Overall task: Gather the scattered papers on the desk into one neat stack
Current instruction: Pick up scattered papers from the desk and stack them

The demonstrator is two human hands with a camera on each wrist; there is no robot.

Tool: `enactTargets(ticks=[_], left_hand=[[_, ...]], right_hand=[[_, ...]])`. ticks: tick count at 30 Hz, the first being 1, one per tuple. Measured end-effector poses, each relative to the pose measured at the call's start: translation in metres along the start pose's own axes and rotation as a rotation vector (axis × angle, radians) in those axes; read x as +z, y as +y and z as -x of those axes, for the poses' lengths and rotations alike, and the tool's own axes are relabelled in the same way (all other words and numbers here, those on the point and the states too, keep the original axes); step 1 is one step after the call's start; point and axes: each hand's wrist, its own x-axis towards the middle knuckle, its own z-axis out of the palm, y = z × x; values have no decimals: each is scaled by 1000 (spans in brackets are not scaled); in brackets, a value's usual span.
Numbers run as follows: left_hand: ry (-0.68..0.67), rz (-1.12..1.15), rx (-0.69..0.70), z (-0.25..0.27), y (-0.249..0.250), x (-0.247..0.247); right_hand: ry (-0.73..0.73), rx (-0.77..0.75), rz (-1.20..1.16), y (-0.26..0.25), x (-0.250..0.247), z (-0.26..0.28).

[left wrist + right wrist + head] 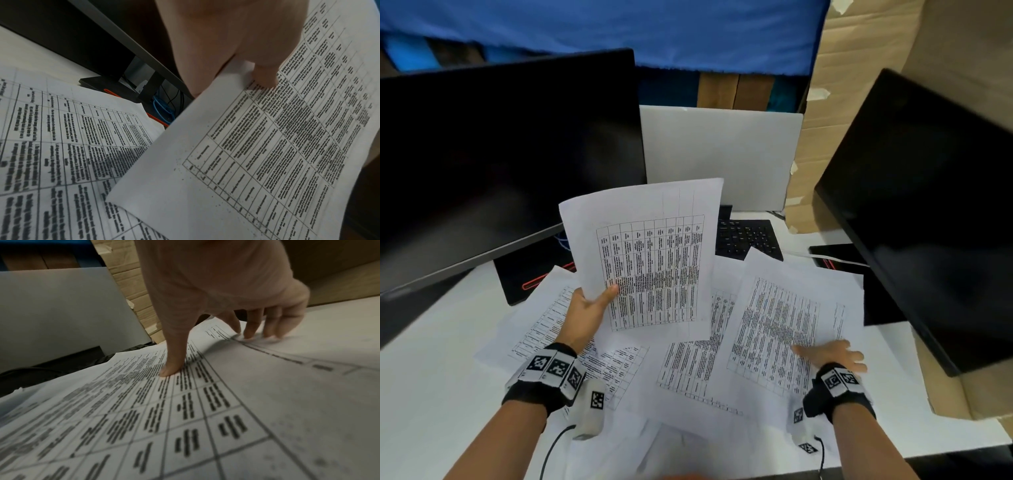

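Papers [698, 363] lie scattered across the white desk [431, 394]. Left hand [585, 308] pinches one sheet [643, 253], lifted above the rest; right hand [832, 353] presses spread fingers [252, 327] on another sheet [784, 308].

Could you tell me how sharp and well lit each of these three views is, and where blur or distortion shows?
Head view: evenly lit, wide-angle bending of the black monitor, bottom edge smeared. Left wrist view: dim; the lifted white printed sheet is fairly sharp, the left hand soft. Right wrist view: dim; the right hand has motion-blurred fingertips, and the flat printed sheet blurs nearby.
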Motion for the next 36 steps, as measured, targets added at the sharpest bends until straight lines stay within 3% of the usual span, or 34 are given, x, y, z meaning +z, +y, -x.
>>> enactTargets(ticks=[8, 18, 25, 29, 33, 36], left_hand=[[-39, 25, 43, -19, -19, -9], [-78, -10, 92, -29, -31, -8], [-87, 0, 110, -31, -36, -13], [-92, 2, 113, -34, -42, -13], [-94, 14, 115, -36, -45, -13], [-101, 18, 123, -35, -44, -13]], right_hand=[[-13, 44, 6, 5, -8, -4], [-27, 9, -204, 13, -6, -15], [-5, 45, -91, 5, -6, -5], [-53, -29, -183, 5, -4, -4], [92, -125, -97, 9, -2, 3], [200, -223, -167, 12, 0, 6]])
